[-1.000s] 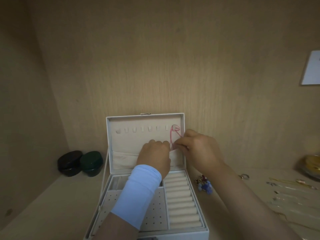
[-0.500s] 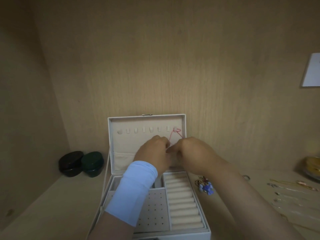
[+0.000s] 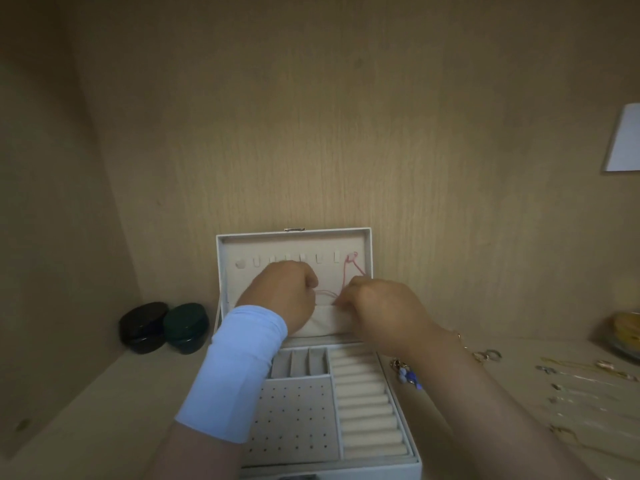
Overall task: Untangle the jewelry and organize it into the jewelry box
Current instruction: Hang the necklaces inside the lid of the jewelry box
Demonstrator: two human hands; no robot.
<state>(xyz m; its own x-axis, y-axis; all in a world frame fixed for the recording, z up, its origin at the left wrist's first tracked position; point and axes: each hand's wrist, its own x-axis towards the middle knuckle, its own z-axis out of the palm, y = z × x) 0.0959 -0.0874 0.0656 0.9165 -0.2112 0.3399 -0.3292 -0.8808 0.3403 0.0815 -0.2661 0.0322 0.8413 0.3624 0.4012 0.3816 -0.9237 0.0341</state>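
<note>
A white jewelry box [image 3: 398, 459] stands open, its lid upright against the back wall. A thin pink cord necklace [image 3: 346, 275] hangs from the rightmost hook inside the lid and runs down toward the lid's fabric pocket. My left hand [image 3: 287, 292], with a white wristband, has curled fingers at the cord's lower loop. My right hand [image 3: 374, 303] pinches the cord at the pocket's top edge. Both sets of fingertips are partly hidden. The tray below shows ring rolls, small compartments and a dotted earring panel.
Two dark round cases [image 3: 162, 327] sit left of the box. Blue bead earrings [image 3: 408, 374], a ring [image 3: 491, 355] and several gold chains [image 3: 588, 372] lie on the shelf to the right. A yellow dish [image 3: 627, 330] sits far right.
Both hands moved down from the hook to the lid's pocket edge, drawing the pink cord lower. My left hand shifted left, apart from the right.
</note>
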